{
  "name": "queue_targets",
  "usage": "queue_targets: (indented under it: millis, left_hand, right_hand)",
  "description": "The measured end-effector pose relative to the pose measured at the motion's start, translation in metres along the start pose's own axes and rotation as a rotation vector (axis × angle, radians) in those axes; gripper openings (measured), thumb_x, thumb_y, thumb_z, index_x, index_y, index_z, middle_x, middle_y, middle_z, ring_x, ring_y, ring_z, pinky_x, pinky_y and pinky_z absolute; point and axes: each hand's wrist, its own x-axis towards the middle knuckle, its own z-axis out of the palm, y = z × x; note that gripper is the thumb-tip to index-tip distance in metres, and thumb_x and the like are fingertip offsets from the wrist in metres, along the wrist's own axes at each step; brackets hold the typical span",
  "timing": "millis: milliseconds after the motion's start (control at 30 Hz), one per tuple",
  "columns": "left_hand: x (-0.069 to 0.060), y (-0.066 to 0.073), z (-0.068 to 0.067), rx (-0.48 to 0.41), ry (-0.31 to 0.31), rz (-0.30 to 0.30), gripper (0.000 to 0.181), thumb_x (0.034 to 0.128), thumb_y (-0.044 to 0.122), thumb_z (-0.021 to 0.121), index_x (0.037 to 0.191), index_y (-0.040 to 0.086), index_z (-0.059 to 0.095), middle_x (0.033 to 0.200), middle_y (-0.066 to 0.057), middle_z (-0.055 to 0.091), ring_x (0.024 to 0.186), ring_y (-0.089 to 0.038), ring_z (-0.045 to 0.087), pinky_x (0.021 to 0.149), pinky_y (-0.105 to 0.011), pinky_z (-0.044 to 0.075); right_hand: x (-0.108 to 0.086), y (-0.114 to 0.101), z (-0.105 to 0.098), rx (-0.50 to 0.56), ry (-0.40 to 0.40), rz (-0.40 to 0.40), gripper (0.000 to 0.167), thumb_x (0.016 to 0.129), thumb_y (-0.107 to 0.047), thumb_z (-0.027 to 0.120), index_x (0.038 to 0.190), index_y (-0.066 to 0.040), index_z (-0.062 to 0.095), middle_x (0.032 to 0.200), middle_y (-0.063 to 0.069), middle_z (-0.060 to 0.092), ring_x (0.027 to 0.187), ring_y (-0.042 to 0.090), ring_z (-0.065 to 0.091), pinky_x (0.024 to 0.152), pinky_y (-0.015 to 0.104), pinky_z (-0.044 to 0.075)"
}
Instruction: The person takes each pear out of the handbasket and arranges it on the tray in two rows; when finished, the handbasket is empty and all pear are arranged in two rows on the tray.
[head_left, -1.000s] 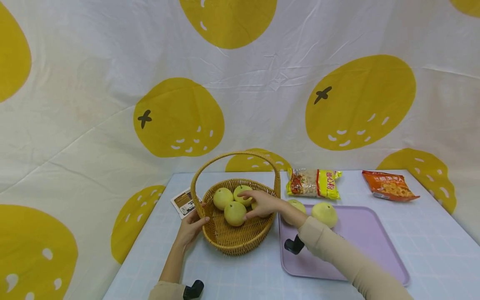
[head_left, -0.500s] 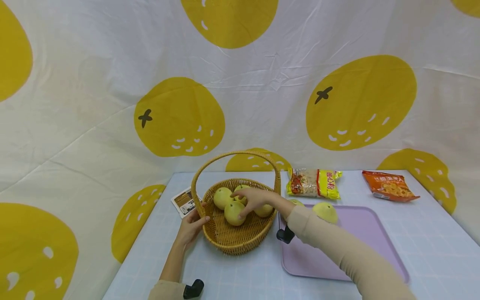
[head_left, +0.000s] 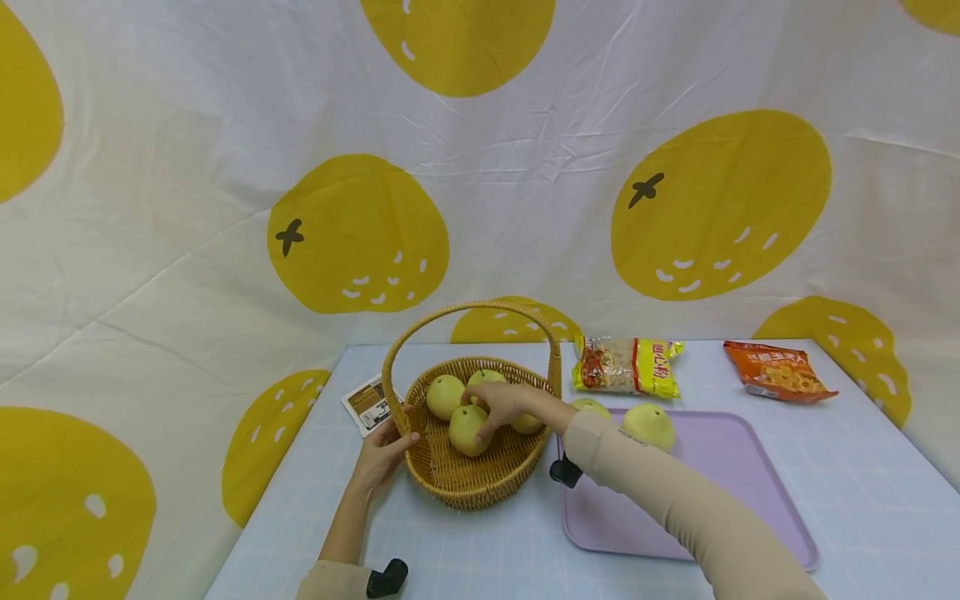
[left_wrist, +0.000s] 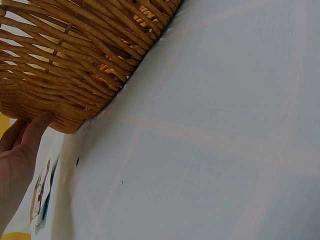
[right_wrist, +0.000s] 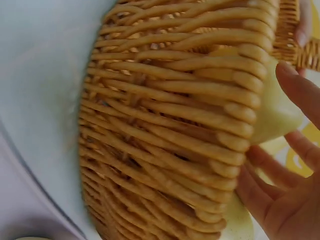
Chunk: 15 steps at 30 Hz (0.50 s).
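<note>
1. A round, golden-brown wicker basket [head_left: 480, 498] with an arched handle rests on the pale blue checked tabletop [head_left: 480, 558].
2. The left hand [head_left: 380, 457] grips the basket's 9 o'clock side, thumb over the handle's base, fingers against the outside.
3. The right hand [head_left: 501, 405] reaches in from 3 o'clock, thumb and fingers clamped on a round, yellow-green pear [head_left: 467, 433] near the basket's middle.
4. Three other pears lie around it, at 11 [head_left: 445, 395], 12 [head_left: 487, 377] and 3 o'clock [head_left: 527, 424].
5. Outside the basket, towards 4 o'clock, lies a flat, rectangular lilac tray [head_left: 735, 483], with two more pears at its 10 [head_left: 591, 407] and 11 o'clock [head_left: 649, 426].
</note>
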Motion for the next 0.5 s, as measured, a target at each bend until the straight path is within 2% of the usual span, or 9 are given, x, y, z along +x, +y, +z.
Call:
queue_targets:
  millis: [133,200,400,500]
  left_hand:
    - [0.0,-0.001,-0.001,0.001,0.0,-0.014,0.063,0.0853,0.001,0.064,0.142,-0.001,0.037,0.141,-0.026,0.039,0.12,-0.023,0.049,0.09,-0.025,0.048]
    - [0.0,-0.001,0.0,-0.002,0.003,-0.016,0.063,0.085,0.001,0.065,0.142,0.0,0.038,0.141,-0.026,0.039,0.12,-0.022,0.049,0.09,-0.025,0.049]
    - [0.0,-0.002,-0.001,0.002,0.0,-0.004,0.064,0.0852,0.003,0.065,0.142,0.0,0.037,0.142,-0.024,0.038,0.119,-0.018,0.049,0.089,-0.024,0.048]
    - [0.0,-0.002,-0.001,-0.004,-0.008,-0.005,0.064,0.0846,0.003,0.066,0.142,0.0,0.037,0.143,-0.024,0.038,0.121,-0.02,0.048,0.09,-0.024,0.048]
  right_hand:
    - [0.0,0.0,0.005,0.011,-0.012,-0.001,0.05,0.072,-0.021,0.083,0.111,-0.011,0.051,0.112,0.004,0.054,0.106,0.019,0.051,0.093,0.033,0.043]
    - [0.0,0.0,0.008,0.015,-0.016,0.002,0.051,0.07,-0.022,0.084,0.107,-0.013,0.051,0.108,0.001,0.054,0.102,0.017,0.051,0.091,0.031,0.043]
    - [-0.005,-0.002,0.013,-0.009,-0.009,-0.036,0.067,0.071,-0.019,0.083,0.129,-0.007,0.052,0.129,0.008,0.054,0.12,0.022,0.049,0.101,0.033,0.04]
    - [-0.008,-0.002,0.013,-0.012,0.004,-0.057,0.064,0.074,-0.017,0.081,0.131,-0.007,0.054,0.13,0.006,0.055,0.12,0.02,0.049,0.099,0.031,0.041]
